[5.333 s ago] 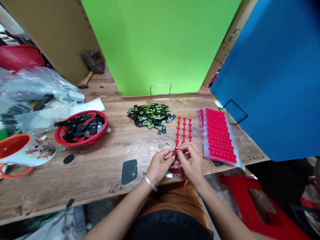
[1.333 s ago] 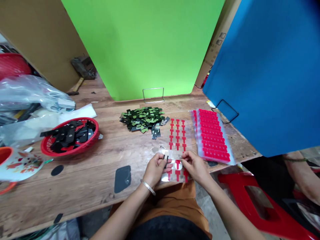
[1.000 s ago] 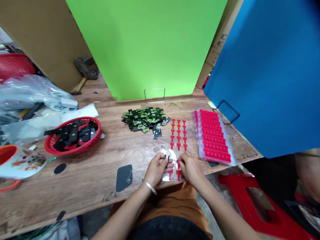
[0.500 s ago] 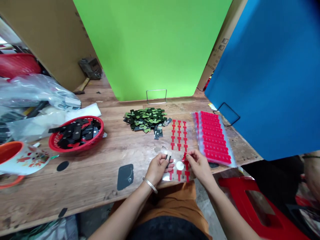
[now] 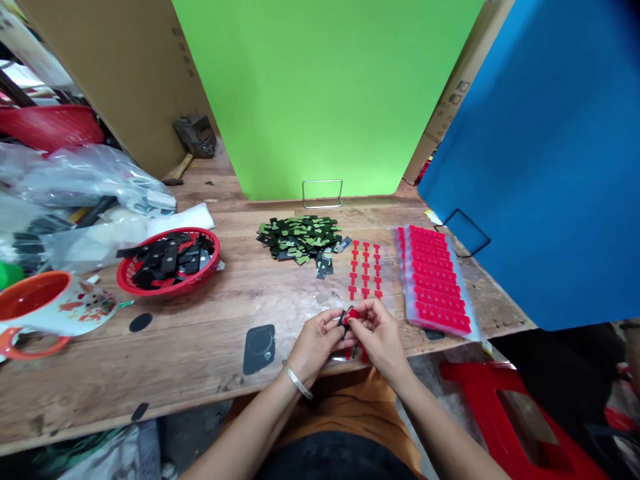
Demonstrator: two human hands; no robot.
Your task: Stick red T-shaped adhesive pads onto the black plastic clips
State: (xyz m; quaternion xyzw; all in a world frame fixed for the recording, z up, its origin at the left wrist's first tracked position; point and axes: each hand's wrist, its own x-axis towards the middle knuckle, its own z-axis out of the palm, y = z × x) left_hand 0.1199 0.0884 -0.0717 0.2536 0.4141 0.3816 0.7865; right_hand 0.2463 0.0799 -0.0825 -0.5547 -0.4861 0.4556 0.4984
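My left hand (image 5: 316,339) pinches a small black part (image 5: 343,319) near the table's front edge. My right hand (image 5: 381,333) presses a red T-shaped sticker (image 5: 352,314) onto that part, fingertips of both hands touching. Under my hands lies a clear sheet of red T-shaped stickers (image 5: 365,272). A heap of black and green parts (image 5: 299,236) lies beyond it.
A stack of red sticker sheets (image 5: 434,279) lies at the right. A red basket (image 5: 170,263) holds black parts at the left, beside an orange mug (image 5: 47,310) and plastic bags (image 5: 80,180). A dark pad (image 5: 259,349) lies near the front edge. Green and blue boards stand behind.
My right hand peeled a red sticker off the clear sheet and brought it to the black part held in my left hand. Both hands have come together.
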